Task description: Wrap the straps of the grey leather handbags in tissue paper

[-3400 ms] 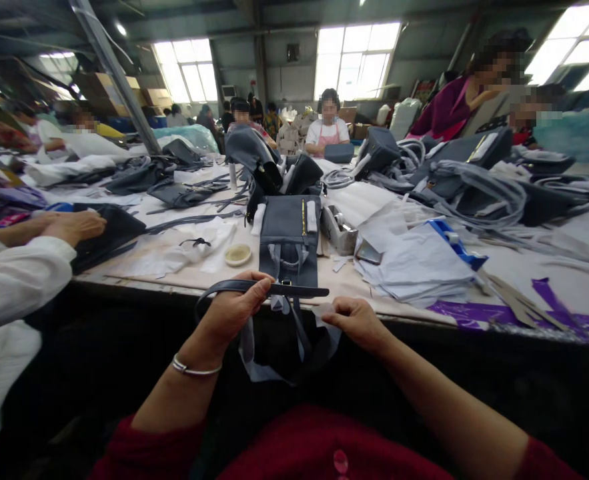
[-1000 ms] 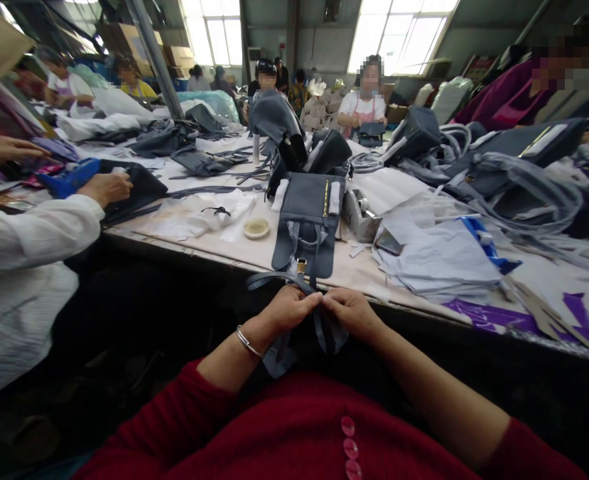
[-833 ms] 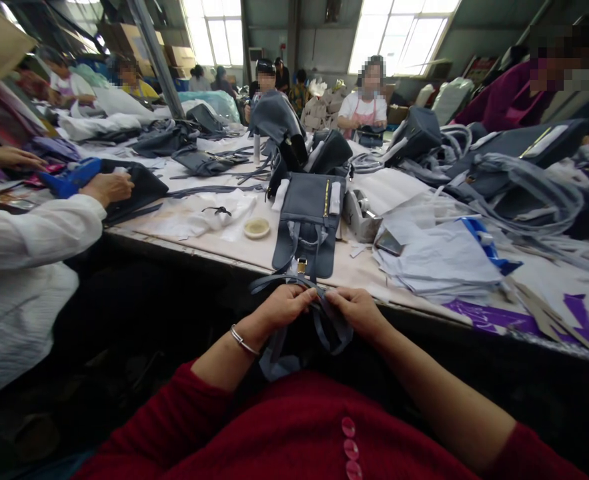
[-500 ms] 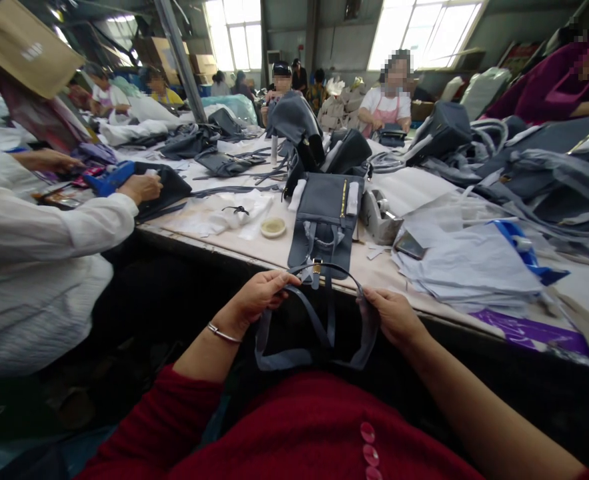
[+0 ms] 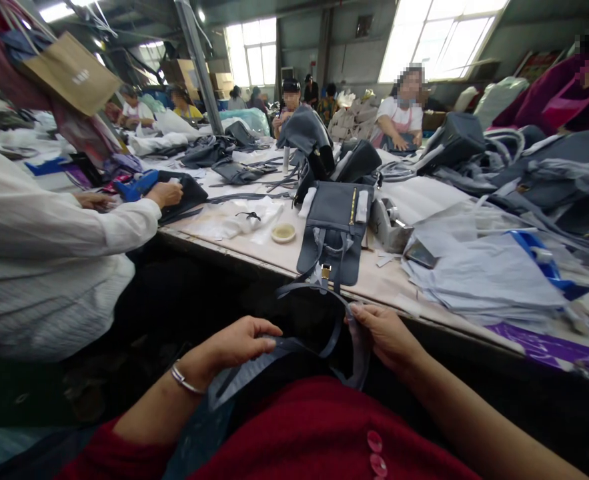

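A dark grey-blue backpack [image 5: 334, 208] lies on the table edge, its gold zipper and buckle showing and its straps reaching towards me. My right hand [image 5: 381, 330] pinches one strap [image 5: 358, 347], partly wrapped in clear plastic, between thumb and fingers. From there a bare strap end [image 5: 294, 288] curves left through the air. My left hand [image 5: 241, 343] is lower, at a second, plastic-wrapped strap [image 5: 247, 372] over my lap. Its thumb and forefinger tips stand slightly apart; the other fingers, which seem curled on that strap, are hidden.
A tape dispenser [image 5: 391, 227] and a stack of white sheets [image 5: 484, 267] stand right of the backpack. Left of it is a small round dish [image 5: 283, 233]. A co-worker's white sleeve [image 5: 124, 230] is close on my left. More bags [image 5: 459, 143] crowd the table behind.
My left hand has let go of the bare strap end and moved left and down, the wrapped strap shifting with it. My right hand keeps its pinch, slightly lower. The view has turned left.
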Motion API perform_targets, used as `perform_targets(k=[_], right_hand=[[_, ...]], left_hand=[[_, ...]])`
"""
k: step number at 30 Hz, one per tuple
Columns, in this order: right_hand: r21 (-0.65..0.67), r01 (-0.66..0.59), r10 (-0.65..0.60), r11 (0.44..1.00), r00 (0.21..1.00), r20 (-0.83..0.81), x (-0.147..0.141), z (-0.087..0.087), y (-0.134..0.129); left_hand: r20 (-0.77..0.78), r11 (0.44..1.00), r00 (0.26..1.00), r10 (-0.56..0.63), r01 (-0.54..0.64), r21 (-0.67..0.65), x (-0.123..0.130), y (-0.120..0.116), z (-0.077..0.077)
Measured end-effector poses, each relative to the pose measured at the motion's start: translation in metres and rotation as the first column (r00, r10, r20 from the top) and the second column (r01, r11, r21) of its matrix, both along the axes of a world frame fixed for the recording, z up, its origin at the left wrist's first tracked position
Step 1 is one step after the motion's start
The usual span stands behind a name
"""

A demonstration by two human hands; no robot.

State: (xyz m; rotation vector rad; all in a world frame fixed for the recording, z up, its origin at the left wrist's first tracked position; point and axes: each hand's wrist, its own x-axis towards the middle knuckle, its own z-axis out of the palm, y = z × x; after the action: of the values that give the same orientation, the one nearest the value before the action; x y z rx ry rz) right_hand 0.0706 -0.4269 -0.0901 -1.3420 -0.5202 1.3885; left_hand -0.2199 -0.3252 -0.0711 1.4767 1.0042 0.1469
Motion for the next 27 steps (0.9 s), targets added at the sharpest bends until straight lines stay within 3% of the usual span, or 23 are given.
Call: perform_targets(k=[5, 10, 12, 14, 17, 19, 21, 24, 27], right_hand=[[-0.016, -0.078, 0.077, 0.997, 0.997, -0.024, -0.034, 0.002, -0.002], [0.011, -0.100, 0.100, 0.995, 0.995, -0.006, -0.043, 0.009, -0.002], [0.026, -0.110, 0.110, 0.994, 0.994, -0.003, -0.044, 0.010, -0.002], [0.045, -0.103, 0.104, 0.994, 0.994, -0.018, -0.047, 0.010, -0.003], [0.067, -0.042, 0.049, 0.997, 0.994, -0.102, -0.054, 0.015, 0.001], [0.096, -0.004, 0.020, 0.995, 0.985, -0.171, -0.060, 0.022, 0.006], [0.140, 0.021, 0.009, 0.990, 0.978, -0.209, -0.063, 0.028, 0.011], [0.172, 0.043, -0.007, 0.984, 0.978, -0.206, -0.065, 0.031, 0.017], [0.164, 0.042, -0.006, 0.986, 0.978, -0.209, -0.064, 0.024, 0.020]], left_hand=[[-0.044, 0.961, 0.990, 0.132, -0.139, -0.238, 0.005, -0.036, -0.040], [-0.040, 0.897, 0.994, 0.098, -0.105, -0.430, 0.007, -0.049, -0.056], [0.022, 0.884, 0.985, 0.170, -0.143, -0.445, 0.013, -0.046, -0.055], [0.125, 0.883, 0.937, 0.326, -0.255, -0.394, 0.027, -0.039, -0.051], [0.353, 0.845, 0.771, 0.530, -0.444, -0.298, 0.062, -0.027, -0.038], [0.515, 0.818, 0.643, 0.567, -0.515, -0.259, 0.089, -0.022, -0.029], [0.615, 0.812, 0.560, 0.555, -0.526, -0.253, 0.111, -0.023, -0.023], [0.625, 0.818, 0.544, 0.559, -0.483, -0.312, 0.129, -0.031, -0.021], [0.583, 0.812, 0.569, 0.580, -0.465, -0.354, 0.130, -0.039, -0.025]])
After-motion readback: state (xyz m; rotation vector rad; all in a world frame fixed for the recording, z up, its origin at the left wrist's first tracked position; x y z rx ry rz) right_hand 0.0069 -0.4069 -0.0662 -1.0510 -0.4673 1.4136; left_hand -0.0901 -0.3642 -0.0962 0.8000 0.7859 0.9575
